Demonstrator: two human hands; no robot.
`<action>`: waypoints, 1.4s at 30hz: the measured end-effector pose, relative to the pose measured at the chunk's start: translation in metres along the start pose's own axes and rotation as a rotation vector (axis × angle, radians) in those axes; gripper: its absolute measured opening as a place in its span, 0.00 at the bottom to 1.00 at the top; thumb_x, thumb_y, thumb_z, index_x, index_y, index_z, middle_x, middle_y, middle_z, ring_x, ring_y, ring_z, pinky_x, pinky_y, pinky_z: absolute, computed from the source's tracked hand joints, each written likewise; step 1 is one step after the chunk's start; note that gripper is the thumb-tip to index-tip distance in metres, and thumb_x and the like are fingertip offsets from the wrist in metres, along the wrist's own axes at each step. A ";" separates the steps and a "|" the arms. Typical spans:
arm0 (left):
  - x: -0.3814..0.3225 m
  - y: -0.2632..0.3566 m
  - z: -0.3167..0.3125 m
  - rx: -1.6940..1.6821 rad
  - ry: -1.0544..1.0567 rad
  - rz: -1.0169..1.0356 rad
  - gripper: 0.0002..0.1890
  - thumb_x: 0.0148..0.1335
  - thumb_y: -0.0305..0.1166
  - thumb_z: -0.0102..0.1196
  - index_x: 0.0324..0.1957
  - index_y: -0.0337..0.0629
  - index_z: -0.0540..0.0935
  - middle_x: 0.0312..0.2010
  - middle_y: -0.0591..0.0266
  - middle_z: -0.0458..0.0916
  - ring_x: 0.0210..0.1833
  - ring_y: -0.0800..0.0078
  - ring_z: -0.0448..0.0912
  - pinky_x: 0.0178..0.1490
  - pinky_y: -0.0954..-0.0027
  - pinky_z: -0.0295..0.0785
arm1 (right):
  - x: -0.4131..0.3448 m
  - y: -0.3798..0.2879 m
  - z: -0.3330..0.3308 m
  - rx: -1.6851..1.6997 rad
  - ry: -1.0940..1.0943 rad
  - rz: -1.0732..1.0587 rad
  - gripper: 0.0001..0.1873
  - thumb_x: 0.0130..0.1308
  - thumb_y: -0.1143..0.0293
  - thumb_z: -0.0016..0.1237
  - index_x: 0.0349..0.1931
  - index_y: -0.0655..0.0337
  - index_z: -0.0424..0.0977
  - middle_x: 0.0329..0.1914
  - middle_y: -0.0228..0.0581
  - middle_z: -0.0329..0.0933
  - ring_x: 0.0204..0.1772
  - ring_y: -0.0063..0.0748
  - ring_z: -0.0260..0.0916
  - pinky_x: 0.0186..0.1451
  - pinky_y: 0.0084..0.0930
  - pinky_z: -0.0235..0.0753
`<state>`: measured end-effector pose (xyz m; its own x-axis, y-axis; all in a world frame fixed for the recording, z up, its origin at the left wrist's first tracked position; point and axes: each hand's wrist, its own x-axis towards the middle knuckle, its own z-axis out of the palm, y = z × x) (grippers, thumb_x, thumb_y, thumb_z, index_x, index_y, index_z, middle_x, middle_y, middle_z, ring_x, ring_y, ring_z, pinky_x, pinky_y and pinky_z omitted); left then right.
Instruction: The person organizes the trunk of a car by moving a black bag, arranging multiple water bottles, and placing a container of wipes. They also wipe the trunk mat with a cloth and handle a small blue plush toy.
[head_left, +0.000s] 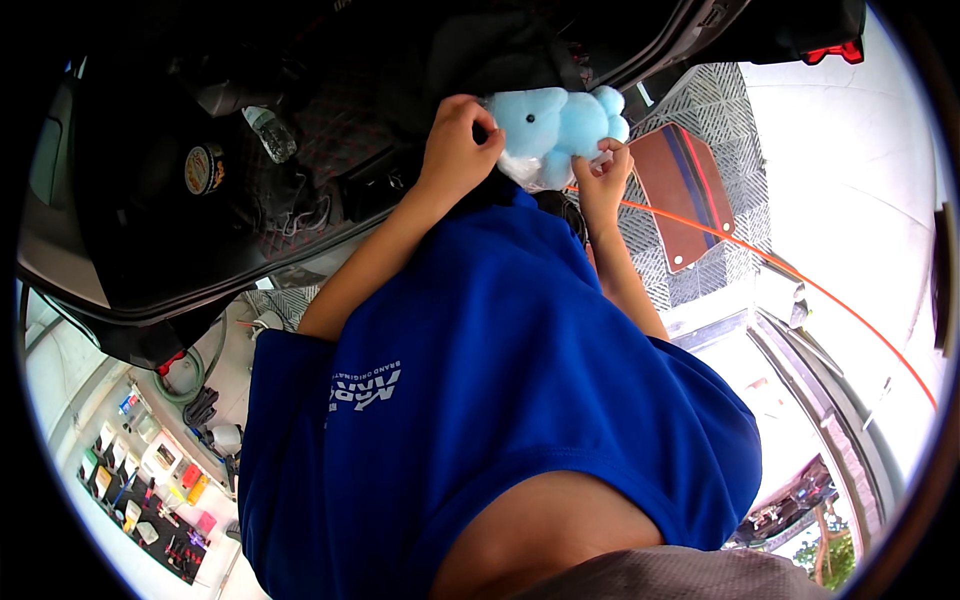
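Note:
A light blue plush toy (581, 124) with a black eye lies sideways between my two hands, with clear plastic film (521, 166) along its lower side. My left hand (461, 142) pinches at the head end, thumb and index finger curled together. At the other end, my right hand (604, 176) has its fingertips on the film beside the toy's limbs. Both hands are just past the hem of the blue shirt (510, 315), at the sill of an open vehicle. The toy's underside is hidden.
Inside the dark vehicle are a clear plastic bottle (270, 135), a round tin (204, 169) and a black drawstring bag (296, 202). An orange hose (750, 244) crosses over a brown striped mat (686, 195) on grey tiles. Tools and bottles hang on a wall board (150, 510).

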<state>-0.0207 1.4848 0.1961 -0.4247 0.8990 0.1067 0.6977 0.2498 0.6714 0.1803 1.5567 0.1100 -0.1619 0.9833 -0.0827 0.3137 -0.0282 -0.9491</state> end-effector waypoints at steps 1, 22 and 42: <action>0.002 -0.002 0.001 0.009 0.142 0.066 0.11 0.49 0.29 0.62 0.30 0.34 0.74 0.34 0.50 0.79 0.43 0.57 0.77 0.50 0.62 0.71 | -0.003 0.000 0.000 0.001 -0.018 -0.032 0.20 0.45 0.74 0.55 0.41 0.60 0.65 0.41 0.40 0.57 0.38 0.30 0.60 0.40 0.24 0.67; 0.023 0.023 -0.147 -1.232 -0.343 -0.527 0.24 0.58 0.22 0.52 0.58 0.29 0.66 0.33 0.58 0.74 0.32 0.74 0.70 0.45 0.67 0.71 | 0.040 -0.181 -0.054 0.694 0.025 -0.269 0.11 0.63 0.81 0.47 0.45 0.66 0.67 0.32 0.39 0.75 0.25 0.18 0.65 0.29 0.16 0.67; 0.048 0.100 -0.122 -0.427 0.084 0.079 0.30 0.44 0.30 0.69 0.51 0.40 0.72 0.34 0.62 0.83 0.39 0.70 0.79 0.45 0.71 0.73 | 0.032 -0.242 0.016 -0.077 -0.343 -0.738 0.34 0.48 0.85 0.55 0.59 0.55 0.68 0.54 0.35 0.74 0.47 0.35 0.74 0.42 0.20 0.75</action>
<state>-0.0421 1.5084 0.3578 -0.4378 0.8725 0.2171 0.4364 -0.0049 0.8997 0.0840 1.5918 0.3326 -0.6250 0.6341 0.4553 0.0759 0.6299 -0.7730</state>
